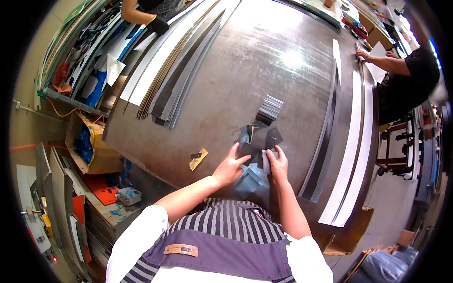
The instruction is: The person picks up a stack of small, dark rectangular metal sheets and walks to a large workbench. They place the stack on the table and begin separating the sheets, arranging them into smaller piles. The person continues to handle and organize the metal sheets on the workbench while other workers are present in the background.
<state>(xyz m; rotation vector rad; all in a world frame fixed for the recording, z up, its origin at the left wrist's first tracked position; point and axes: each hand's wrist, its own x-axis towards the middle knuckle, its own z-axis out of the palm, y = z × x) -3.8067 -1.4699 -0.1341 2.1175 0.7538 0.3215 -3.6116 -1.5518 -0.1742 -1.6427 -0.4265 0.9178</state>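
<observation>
Both my hands are at the near edge of the dark metal table, at a loose heap of small flat rectangular pieces (259,137), dark grey and blue-grey. My left hand (228,169) is closed on a dark piece (245,150) at the heap's left side, thumb and fingers around its edge. My right hand (278,166) pinches a narrow grey piece (266,161) upright between thumb and fingers. Below and between the hands lie several blue-grey pieces (249,180), close to my apron. Just beyond the heap stands a neat stack of similar pieces (270,108).
A small yellowish block (198,159) with a dark bit lies left of my hands. Long strips (177,70) cover the table's far left; white strips (347,179) run along the right. One co-worker's gloved hand (159,25) is far left; another person (406,70) handles strips at right.
</observation>
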